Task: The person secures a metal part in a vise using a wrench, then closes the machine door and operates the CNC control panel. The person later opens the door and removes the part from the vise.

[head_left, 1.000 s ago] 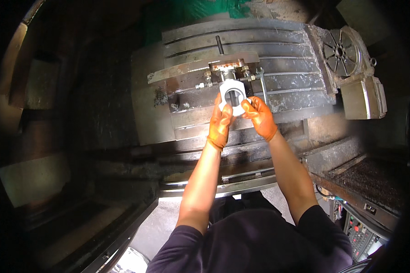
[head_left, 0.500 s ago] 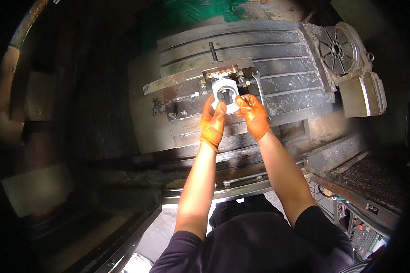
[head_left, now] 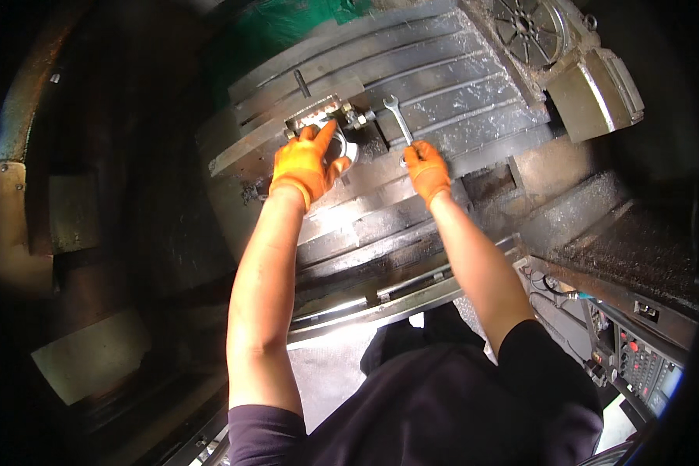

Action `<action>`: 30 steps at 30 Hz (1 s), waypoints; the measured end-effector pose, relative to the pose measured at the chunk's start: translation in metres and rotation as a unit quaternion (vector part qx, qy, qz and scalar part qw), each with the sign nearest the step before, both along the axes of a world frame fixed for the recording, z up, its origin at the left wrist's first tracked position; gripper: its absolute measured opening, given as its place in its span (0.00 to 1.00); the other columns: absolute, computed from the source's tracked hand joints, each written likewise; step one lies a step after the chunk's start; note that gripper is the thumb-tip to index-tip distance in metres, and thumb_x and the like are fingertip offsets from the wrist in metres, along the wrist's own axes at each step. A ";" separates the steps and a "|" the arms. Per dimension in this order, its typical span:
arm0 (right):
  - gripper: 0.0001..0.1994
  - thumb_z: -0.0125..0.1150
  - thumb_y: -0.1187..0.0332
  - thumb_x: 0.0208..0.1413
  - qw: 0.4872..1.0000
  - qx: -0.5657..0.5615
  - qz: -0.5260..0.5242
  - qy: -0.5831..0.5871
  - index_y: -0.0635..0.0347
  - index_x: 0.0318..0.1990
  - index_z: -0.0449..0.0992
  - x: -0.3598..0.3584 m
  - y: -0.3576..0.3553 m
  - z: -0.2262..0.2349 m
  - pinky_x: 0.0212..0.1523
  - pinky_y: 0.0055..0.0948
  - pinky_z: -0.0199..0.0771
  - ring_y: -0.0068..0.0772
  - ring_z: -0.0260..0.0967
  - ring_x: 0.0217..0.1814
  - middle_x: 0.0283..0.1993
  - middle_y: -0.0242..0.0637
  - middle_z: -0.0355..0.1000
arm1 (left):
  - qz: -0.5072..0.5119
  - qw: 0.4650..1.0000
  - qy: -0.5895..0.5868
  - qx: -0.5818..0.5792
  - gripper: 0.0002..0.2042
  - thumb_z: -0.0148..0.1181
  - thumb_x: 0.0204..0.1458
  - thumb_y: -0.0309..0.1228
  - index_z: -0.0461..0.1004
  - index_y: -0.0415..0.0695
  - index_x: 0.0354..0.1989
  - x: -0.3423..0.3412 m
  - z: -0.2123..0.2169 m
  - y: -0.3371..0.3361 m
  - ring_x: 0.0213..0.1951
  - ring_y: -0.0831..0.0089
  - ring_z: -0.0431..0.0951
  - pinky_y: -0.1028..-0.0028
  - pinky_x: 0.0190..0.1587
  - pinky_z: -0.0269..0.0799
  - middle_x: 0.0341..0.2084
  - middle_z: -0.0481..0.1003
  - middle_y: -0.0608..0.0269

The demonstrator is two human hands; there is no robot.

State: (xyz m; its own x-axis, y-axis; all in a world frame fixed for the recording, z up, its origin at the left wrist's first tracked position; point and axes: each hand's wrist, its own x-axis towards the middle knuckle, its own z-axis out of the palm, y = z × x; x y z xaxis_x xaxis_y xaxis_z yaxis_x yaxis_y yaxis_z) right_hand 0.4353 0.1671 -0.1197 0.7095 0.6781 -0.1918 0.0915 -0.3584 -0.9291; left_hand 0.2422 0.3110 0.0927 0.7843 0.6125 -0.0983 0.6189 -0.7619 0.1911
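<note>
My left hand (head_left: pixel 301 165), in an orange glove, rests over a pale ring-shaped metal part (head_left: pixel 352 152). Its fingers reach across the part's upper side, with the thumb at the right, and hold it against a small fixture (head_left: pixel 315 111). Much of the ring is hidden under the glove. To the right, my right hand (head_left: pixel 429 172), gloved too, is closed around the lower part of a combination wrench (head_left: pixel 401 123). The wrench's open end points away from me, over the slotted machine table (head_left: pixel 462 116). Nuts and bolts (head_left: pixel 356 118) sit at the fixture's right side.
An upright threaded stud (head_left: pixel 301 83) rises behind the fixture. A round slotted rotary table (head_left: pixel 525 29) with a boxy housing (head_left: pixel 594 97) stands at the far right. Green sheeting (head_left: pixel 279 35) lies at the back. A control panel (head_left: pixel 643 365) is at the lower right.
Both hands held the ring part before. The right hand has let go of it and grasped the wrench; the left has moved over the ring. The whole view has shifted and turned.
</note>
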 end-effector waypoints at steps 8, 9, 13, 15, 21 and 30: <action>0.19 0.65 0.69 0.47 0.762 -0.288 0.336 -0.473 0.50 0.49 0.73 0.023 -0.002 0.025 0.46 0.43 0.74 0.41 0.73 0.51 0.45 0.36 0.73 | 0.039 0.996 0.065 -0.039 0.30 0.65 0.50 0.46 0.68 0.55 0.62 0.012 0.014 -0.007 0.54 0.52 0.73 0.58 0.56 0.69 0.54 0.69 0.51; 0.20 0.62 0.69 0.50 0.727 -0.308 0.368 -0.491 0.47 0.53 0.74 0.024 0.004 0.021 0.45 0.45 0.74 0.41 0.73 0.52 0.48 0.36 0.73 | 0.043 0.996 0.065 -0.038 0.29 0.65 0.50 0.46 0.68 0.55 0.62 0.011 0.015 -0.007 0.54 0.52 0.73 0.58 0.56 0.69 0.54 0.70 0.51; 0.16 0.64 0.69 0.46 0.617 -0.299 0.458 -0.566 0.47 0.46 0.77 0.019 0.023 0.011 0.40 0.39 0.75 0.36 0.74 0.49 0.46 0.32 0.74 | 0.053 0.996 0.062 -0.047 0.29 0.66 0.49 0.44 0.68 0.56 0.62 0.009 0.012 -0.005 0.55 0.54 0.73 0.59 0.56 0.69 0.54 0.70 0.53; 0.16 0.66 0.69 0.45 0.572 -0.306 0.474 -0.595 0.46 0.45 0.77 0.014 0.026 0.019 0.38 0.37 0.74 0.35 0.75 0.47 0.45 0.31 0.74 | 0.058 0.995 0.069 -0.046 0.29 0.66 0.49 0.45 0.68 0.57 0.62 0.010 0.013 -0.004 0.55 0.54 0.73 0.60 0.56 0.70 0.54 0.70 0.54; 0.16 0.69 0.68 0.42 0.549 -0.307 0.440 -0.640 0.45 0.41 0.77 0.005 0.027 0.006 0.34 0.37 0.71 0.34 0.76 0.43 0.41 0.31 0.75 | 0.052 0.995 0.071 -0.049 0.29 0.66 0.50 0.45 0.68 0.57 0.62 0.011 0.012 -0.003 0.55 0.54 0.73 0.59 0.56 0.70 0.54 0.70 0.54; 0.09 0.59 0.70 0.59 0.943 0.127 0.106 0.287 0.60 0.46 0.74 -0.081 -0.024 0.021 0.33 0.26 0.69 0.28 0.70 0.33 0.37 0.34 0.75 | 0.032 0.997 0.047 -0.044 0.27 0.66 0.49 0.44 0.70 0.56 0.59 0.003 0.003 0.001 0.54 0.52 0.73 0.59 0.55 0.70 0.53 0.70 0.52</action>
State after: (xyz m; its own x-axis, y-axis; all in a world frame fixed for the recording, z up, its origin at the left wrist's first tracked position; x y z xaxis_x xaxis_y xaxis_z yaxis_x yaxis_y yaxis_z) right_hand 0.3543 0.1427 -0.0986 0.3805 0.8690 -0.3164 -0.4087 -0.1489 -0.9005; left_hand 0.2456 0.3117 0.0959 0.7293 0.6465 -0.2241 0.6835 -0.7036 0.1944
